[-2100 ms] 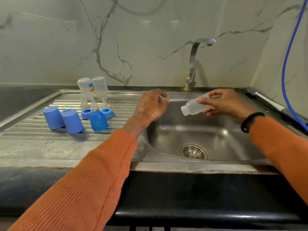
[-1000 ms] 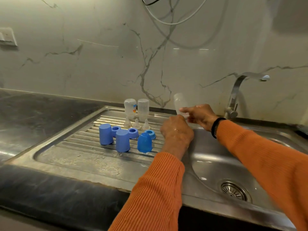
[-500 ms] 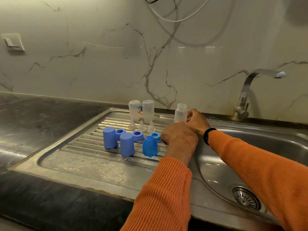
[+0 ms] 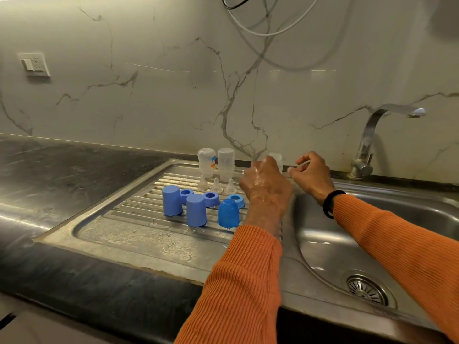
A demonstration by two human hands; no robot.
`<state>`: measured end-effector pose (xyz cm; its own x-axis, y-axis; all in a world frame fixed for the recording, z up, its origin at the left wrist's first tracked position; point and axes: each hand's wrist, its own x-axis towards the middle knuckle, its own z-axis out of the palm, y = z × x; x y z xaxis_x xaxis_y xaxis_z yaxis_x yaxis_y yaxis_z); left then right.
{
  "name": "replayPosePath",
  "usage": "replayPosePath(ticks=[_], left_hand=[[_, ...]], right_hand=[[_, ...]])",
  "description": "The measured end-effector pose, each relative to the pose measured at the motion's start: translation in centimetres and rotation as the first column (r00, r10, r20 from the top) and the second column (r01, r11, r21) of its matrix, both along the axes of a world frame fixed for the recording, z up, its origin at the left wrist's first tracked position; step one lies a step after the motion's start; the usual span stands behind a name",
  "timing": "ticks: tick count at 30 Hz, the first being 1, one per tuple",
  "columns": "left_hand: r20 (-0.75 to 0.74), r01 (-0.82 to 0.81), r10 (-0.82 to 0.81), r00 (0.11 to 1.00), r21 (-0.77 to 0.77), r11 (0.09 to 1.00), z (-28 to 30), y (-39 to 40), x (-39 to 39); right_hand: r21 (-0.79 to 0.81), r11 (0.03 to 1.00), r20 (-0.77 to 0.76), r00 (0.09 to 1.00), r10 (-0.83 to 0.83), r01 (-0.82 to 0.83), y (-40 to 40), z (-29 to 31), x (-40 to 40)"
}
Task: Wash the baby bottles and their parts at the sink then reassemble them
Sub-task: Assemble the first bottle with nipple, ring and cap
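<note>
Two clear baby bottles (image 4: 206, 161) (image 4: 226, 162) stand upside down at the back of the steel drainboard (image 4: 139, 234). A third clear bottle (image 4: 276, 157) stands to their right, mostly hidden behind my wet left hand (image 4: 264, 187), whose fingers point away from me. Just right of that bottle, my right hand (image 4: 310, 175) has loosely curled fingers and holds nothing. Three clear nipples (image 4: 216, 185) stand in front of the bottles. Three blue rings (image 4: 211, 197) and three blue caps (image 4: 196, 211) sit nearer to me.
The sink basin (image 4: 402, 219) with its drain (image 4: 367, 290) lies to the right, under the chrome tap (image 4: 367, 145). Dark stone counter (image 4: 49, 170) runs to the left and along the front edge. White cables (image 4: 268, 26) hang on the marble wall.
My right hand carried the clear bottle from over the basin to the drainboard, stood it upside down beside the other two and let go. My left hand rose in front of it.
</note>
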<state>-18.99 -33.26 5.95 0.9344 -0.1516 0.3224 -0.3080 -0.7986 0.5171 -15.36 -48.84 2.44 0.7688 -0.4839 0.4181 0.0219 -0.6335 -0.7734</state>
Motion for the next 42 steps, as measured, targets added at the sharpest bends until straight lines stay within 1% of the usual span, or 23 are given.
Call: replayPosePath(ticks=[1, 2, 3, 5, 7, 9, 10, 12, 15, 18, 21, 23, 26, 27, 29, 31, 33, 34, 36, 38, 40, 41, 42], left_hand=[[0.029, -0.005, 0.007, 1.000, -0.065, 0.998, 0.6, 0.3, -0.2], [0.068, -0.012, 0.021, 0.997, -0.130, 0.991, 1.0, 0.5, -0.3], [0.100, -0.031, 0.048, 0.994, -0.161, 0.986, 1.3, 0.8, -0.5], [0.082, -0.057, 0.079, 0.994, -0.240, 0.969, 1.7, 1.2, -0.6], [0.028, -0.087, 0.104, 0.994, -0.356, 0.931, 1.8, 1.7, -0.2], [-0.027, -0.105, 0.105, 0.994, -0.478, 0.872, 2.3, 2.1, 0.1], [-0.051, -0.112, 0.100, 0.994, -0.513, 0.851, 2.5, 2.2, 0.2], [-0.047, -0.111, 0.102, 0.994, -0.535, 0.837, 2.6, 2.2, 0.3], [-0.022, -0.086, 0.086, 0.996, -0.492, 0.866, 2.2, 1.8, 0.7], [-0.007, -0.059, 0.063, 0.998, -0.464, 0.884, 1.6, 1.2, 1.2], [0.014, -0.053, 0.067, 0.998, -0.449, 0.892, 1.2, 0.7, 1.6], [0.048, -0.040, 0.068, 0.997, -0.441, 0.897, 0.8, 0.6, 2.2], [0.123, 0.026, 0.030, 0.992, -0.430, 0.902, 0.1, 0.4, 2.9], [0.155, 0.051, 0.016, 0.988, -0.422, 0.905, -0.1, 0.3, 2.9], [0.211, 0.111, -0.026, 0.977, -0.403, 0.908, -0.1, 0.0, 2.8], [0.214, 0.159, -0.075, 0.974, -0.406, 0.900, 0.0, -0.4, 2.6], [0.184, 0.201, -0.136, 0.973, -0.406, 0.891, -0.1, -1.0, 1.9], [0.166, 0.235, -0.182, 0.969, -0.402, 0.885, -0.2, -1.4, 1.5], [0.092, 0.338, -0.329, 0.940, -0.385, 0.859, -0.7, -2.3, 0.2], [-0.025, 0.433, -0.475, 0.879, -0.374, 0.820, -1.0, -3.4, -1.4], [-0.113, 0.496, -0.552, 0.826, -0.317, 0.808, -0.9, -4.5, -2.7], [-0.151, 0.518, -0.569, 0.808, -0.279, 0.809, -0.9, -5.1, -3.3], [-0.187, 0.534, -0.581, 0.792, -0.249, 0.808, -0.9, -5.7, -3.7]], right_hand=[[-0.024, 0.999, 0.049, 0.998, 0.025, -0.024, 0.6, 0.3, -0.6], [-0.065, 0.993, 0.052, 0.993, 0.104, -0.100, 1.1, 0.6, -1.2], [-0.127, 0.969, 0.008, 0.977, 0.213, -0.211, 1.9, 1.0, -1.9], [-0.261, 0.864, -0.176, 0.901, 0.397, -0.431, 3.9, 1.6, -3.3], [-0.332, 0.764, -0.331, 0.827, 0.455, -0.553, 5.9, 1.7, -3.9], [-0.362, 0.702, -0.414, 0.780, 0.468, -0.613, 7.1, 1.3, -3.5], [-0.378, 0.681, -0.447, 0.768, 0.459, -0.627, 7.4, 1.0, -3.0], [-0.419, 0.659, -0.472, 0.770, 0.429, -0.624, 7.7, 0.4, -2.2], [-0.420, 0.687, -0.436, 0.796, 0.420, -0.593, 7.5, 0.2, -2.0], [-0.412, 0.689, -0.415, 0.796, 0.440, -0.596, 7.4, 0.5, -2.6], [-0.432, 0.694, -0.404, 0.811, 0.423, -0.576, 7.3, 0.1, -2.4], [-0.441, 0.700, -0.371, 0.824, 0.429, -0.562, 7.4, -0.3, -2.2], [-0.407, 0.712, -0.311, 0.820, 0.481, -0.572, 6.6, 0.0, -2.9], [-0.395, 0.730, -0.312, 0.829, 0.464, -0.557, 6.0, 0.4, -3.5], [-0.373, 0.792, -0.325, 0.868, 0.376, -0.483, 3.8, 1.3, -4.6], [-0.367, 0.845, -0.336, 0.902, 0.271, -0.390, 0.8, 2.3, -6.2], [-0.324, 0.885, -0.326, 0.917, 0.228, -0.335, -2.0, 3.7, -9.1], [-0.263, 0.909, -0.307, 0.921, 0.238, -0.323, -3.4, 4.4, -10.8], [-0.015, 0.942, -0.227, 0.918, 0.324, -0.336, -5.8, 5.6, -14.1], [0.236, 0.902, -0.099, 0.914, 0.393, -0.362, -7.8, 7.0, -16.5], [0.418, 0.822, -0.002, 0.904, 0.427, -0.388, -9.5, 7.9, -17.8], [0.499, 0.762, 0.026, 0.886, 0.463, -0.412, -10.2, 7.8, -18.2], [0.557, 0.724, 0.008, 0.874, 0.485, -0.407, -10.8, 7.0, -18.5]])
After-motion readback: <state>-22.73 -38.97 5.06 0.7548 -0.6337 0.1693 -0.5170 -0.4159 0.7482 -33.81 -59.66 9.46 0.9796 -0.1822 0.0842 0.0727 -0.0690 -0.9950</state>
